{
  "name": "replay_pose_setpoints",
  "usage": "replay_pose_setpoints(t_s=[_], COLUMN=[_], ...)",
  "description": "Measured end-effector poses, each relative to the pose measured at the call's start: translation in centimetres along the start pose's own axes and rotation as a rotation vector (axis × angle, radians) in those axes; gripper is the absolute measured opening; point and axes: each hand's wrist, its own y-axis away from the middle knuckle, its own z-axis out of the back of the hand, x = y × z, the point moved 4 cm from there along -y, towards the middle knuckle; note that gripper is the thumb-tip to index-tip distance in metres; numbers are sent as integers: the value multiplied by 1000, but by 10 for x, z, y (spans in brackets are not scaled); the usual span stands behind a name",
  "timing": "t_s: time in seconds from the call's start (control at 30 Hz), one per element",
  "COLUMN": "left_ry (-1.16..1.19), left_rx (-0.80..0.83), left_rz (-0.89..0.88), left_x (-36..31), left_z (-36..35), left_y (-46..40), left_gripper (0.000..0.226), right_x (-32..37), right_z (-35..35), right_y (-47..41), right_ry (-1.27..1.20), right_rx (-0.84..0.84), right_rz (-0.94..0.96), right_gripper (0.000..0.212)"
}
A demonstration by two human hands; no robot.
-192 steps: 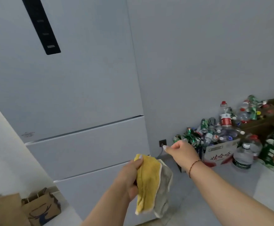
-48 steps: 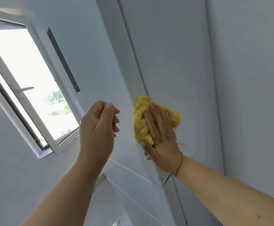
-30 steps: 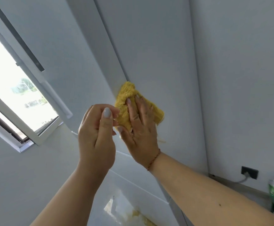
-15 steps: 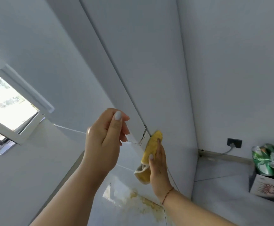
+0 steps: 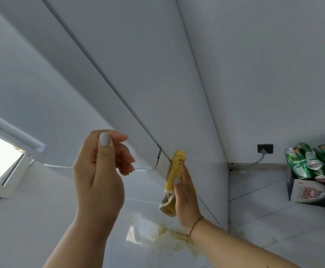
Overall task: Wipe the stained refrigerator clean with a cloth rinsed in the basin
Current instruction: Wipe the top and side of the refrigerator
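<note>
Nearest the camera, the person's left hand [image 5: 99, 171] is raised in front of the white refrigerator [image 5: 138, 84], its back to the lens. Its fingers are loosely curled toward the thumb and hold nothing, and it does not visibly touch the appliance.

Just beyond and to its right, the right hand [image 5: 185, 196] presses a yellow terry cloth with a pale grey underside [image 5: 174, 171] against the refrigerator's front right corner edge, at the seam where the upper door ends and the next panel begins. The fingers lie straight and together along the cloth, flattening it on the edge; the cloth's lower end hangs bunched below the palm. A thin red cord bracelet [image 5: 195, 225] circles the right wrist.

Below the hands, a yellowish-brown stain [image 5: 177, 240] spreads over a glossy white surface.

Farther off on the left is an open white-framed window [image 5: 6, 167]. To the right, behind the refrigerator's side, the grey wall [image 5: 274, 64] carries a black socket [image 5: 265, 148] with a grey cable plugged in. On the tiled floor [image 5: 264, 209] near it stands a cardboard box filled with crushed green drink cans [image 5: 316, 175].
</note>
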Motion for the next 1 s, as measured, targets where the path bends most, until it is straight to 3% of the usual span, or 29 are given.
replay_pose_setpoints(t_s=[0.33,0.47,0.73,0.93,1.0], left_ry=[12,10,9,35,45], left_rx=[-51,-59,-48,-23,-29], left_rz=[-46,-32,-8,20,33], left_x=[-6,-4,-8,-13,-13], left_z=[14,15,0,-15,-16], left_y=[-2,0,5,14,18], left_gripper=[32,34,34,36,36], right_x=[128,110,10,-28,-11], right_z=[-31,-26,7,33,33], right_y=[-15,-18,5,22,21], right_ry=[253,319,443,537,472], right_rx=[-105,-137,8,282,256], right_rz=[491,594,491,84,60], right_gripper=[64,56,55,50,52])
